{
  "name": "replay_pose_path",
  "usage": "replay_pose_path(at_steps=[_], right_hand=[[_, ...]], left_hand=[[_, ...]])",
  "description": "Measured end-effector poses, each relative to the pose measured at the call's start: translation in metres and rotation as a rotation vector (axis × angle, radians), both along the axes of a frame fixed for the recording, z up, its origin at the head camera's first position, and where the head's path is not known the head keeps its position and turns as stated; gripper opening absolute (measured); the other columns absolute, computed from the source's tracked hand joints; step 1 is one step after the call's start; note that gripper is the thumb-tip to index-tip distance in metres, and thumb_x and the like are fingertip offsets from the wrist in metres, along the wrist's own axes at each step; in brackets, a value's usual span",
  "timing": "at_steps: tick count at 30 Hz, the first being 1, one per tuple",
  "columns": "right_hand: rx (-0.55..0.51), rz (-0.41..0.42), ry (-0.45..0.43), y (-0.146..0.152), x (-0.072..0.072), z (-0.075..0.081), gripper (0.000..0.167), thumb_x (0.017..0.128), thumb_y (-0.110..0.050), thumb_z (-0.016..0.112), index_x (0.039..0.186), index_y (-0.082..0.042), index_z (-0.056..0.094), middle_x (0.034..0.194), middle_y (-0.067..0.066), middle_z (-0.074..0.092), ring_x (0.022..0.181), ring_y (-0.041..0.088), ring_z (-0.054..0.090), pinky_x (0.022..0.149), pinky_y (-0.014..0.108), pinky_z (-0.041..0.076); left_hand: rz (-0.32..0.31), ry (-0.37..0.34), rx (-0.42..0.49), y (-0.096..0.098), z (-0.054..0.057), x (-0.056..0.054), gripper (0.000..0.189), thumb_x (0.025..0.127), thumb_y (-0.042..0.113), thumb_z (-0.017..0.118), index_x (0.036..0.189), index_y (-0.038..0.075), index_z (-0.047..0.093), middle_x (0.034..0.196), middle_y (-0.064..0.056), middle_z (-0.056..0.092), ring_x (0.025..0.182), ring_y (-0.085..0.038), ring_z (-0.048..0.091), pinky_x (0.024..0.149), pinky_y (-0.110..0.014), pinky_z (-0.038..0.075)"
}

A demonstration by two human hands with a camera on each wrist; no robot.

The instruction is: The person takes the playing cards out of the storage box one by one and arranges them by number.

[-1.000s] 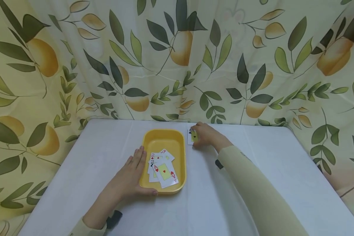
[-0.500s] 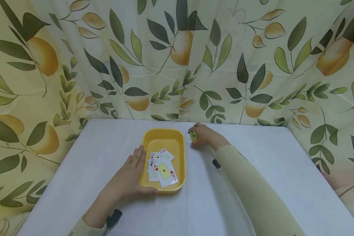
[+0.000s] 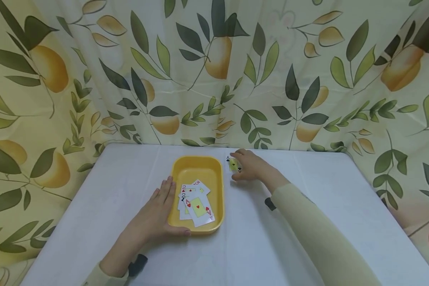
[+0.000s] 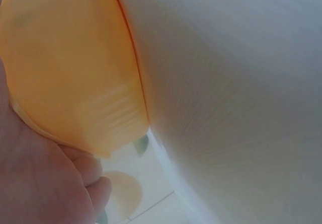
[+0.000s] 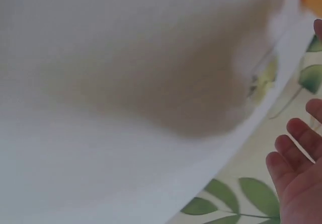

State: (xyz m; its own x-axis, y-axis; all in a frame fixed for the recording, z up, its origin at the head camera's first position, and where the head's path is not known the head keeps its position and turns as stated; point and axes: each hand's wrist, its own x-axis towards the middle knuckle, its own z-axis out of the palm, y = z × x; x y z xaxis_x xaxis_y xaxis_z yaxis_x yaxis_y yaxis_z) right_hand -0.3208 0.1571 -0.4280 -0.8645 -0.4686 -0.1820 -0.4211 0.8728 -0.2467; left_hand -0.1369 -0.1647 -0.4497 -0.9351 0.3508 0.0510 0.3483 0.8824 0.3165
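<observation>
My left hand [image 3: 157,212] lies along the left side of a yellow tray [image 3: 198,162], fingers straight against its rim and thumb at the front corner. The left wrist view shows that palm [image 4: 40,178] beside the tray's outer wall [image 4: 70,73]. Inside the tray, several playing cards overlap face up, with an ace of hearts [image 3: 200,211] on top. To the tray's right, an ace of clubs [image 3: 233,164] lies on the table. My right hand [image 3: 254,166] hovers at that card's right edge, its fingers spread and holding nothing; its straight fingers [image 5: 294,148] appear in the right wrist view.
A white cloth covers the table [image 3: 293,190]. Behind it hangs a curtain [image 3: 200,99] printed with leaves and fruit, close to the table's back edge. Dark bands sit at both wrists.
The right hand's fingertips were on the ace of clubs; they have since spread and drawn back to the right, uncovering more of the card. Left hand and tray stay put.
</observation>
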Motion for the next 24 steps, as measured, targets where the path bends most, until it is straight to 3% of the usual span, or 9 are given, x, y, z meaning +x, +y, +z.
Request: replay_pose_path(at_steps=[5, 9, 16, 20, 24], right_hand=[[-0.149, 0.083, 0.043, -0.012, 0.019, 0.019, 0.083, 0.082, -0.044, 0.075, 0.152, -0.014, 0.042, 0.158, 0.013, 0.035, 0.144, 0.035, 0.034, 0.116, 0.055, 0.035], [-0.222, 0.187, 0.024, -0.032, 0.041, 0.034, 0.081, 0.081, -0.041, 0.077, 0.15, -0.014, 0.045, 0.156, 0.01, 0.038, 0.144, 0.032, 0.035, 0.116, 0.053, 0.035], [-0.134, 0.433, -0.062, -0.07, 0.081, 0.04, 0.079, 0.079, -0.039, 0.081, 0.148, -0.019, 0.048, 0.151, -0.002, 0.044, 0.139, 0.019, 0.042, 0.115, 0.041, 0.038], [-0.069, 0.536, -0.073, -0.087, 0.091, 0.034, 0.08, 0.076, -0.037, 0.083, 0.147, -0.017, 0.05, 0.147, -0.002, 0.048, 0.135, 0.017, 0.045, 0.114, 0.036, 0.04], [0.027, 0.573, -0.058, -0.097, 0.096, 0.026, 0.083, 0.073, -0.039, 0.087, 0.146, -0.019, 0.052, 0.144, -0.002, 0.05, 0.133, 0.016, 0.046, 0.114, 0.034, 0.04]], left_hand=[[0.0, 0.008, -0.003, -0.001, -0.002, 0.0, 0.145, 0.06, 0.09, 0.065, 0.158, -0.002, 0.012, 0.168, -0.016, 0.002, 0.154, -0.032, 0.007, 0.124, -0.046, 0.017], [0.004, 0.006, -0.01, -0.001, -0.002, 0.0, 0.145, 0.06, 0.091, 0.063, 0.159, -0.001, 0.011, 0.168, -0.016, 0.002, 0.155, -0.031, 0.007, 0.124, -0.045, 0.018], [-0.012, 0.018, -0.022, -0.002, 0.0, 0.001, 0.144, 0.061, 0.093, 0.058, 0.158, -0.002, 0.011, 0.167, -0.016, 0.001, 0.154, -0.033, 0.008, 0.124, -0.046, 0.018], [-0.024, 0.036, -0.026, -0.003, 0.001, 0.001, 0.143, 0.062, 0.094, 0.056, 0.158, -0.003, 0.013, 0.167, -0.018, 0.003, 0.154, -0.034, 0.01, 0.124, -0.048, 0.018], [-0.028, 0.027, -0.021, -0.003, 0.001, 0.001, 0.142, 0.063, 0.094, 0.056, 0.158, -0.003, 0.013, 0.167, -0.017, 0.002, 0.154, -0.033, 0.009, 0.124, -0.048, 0.018]])
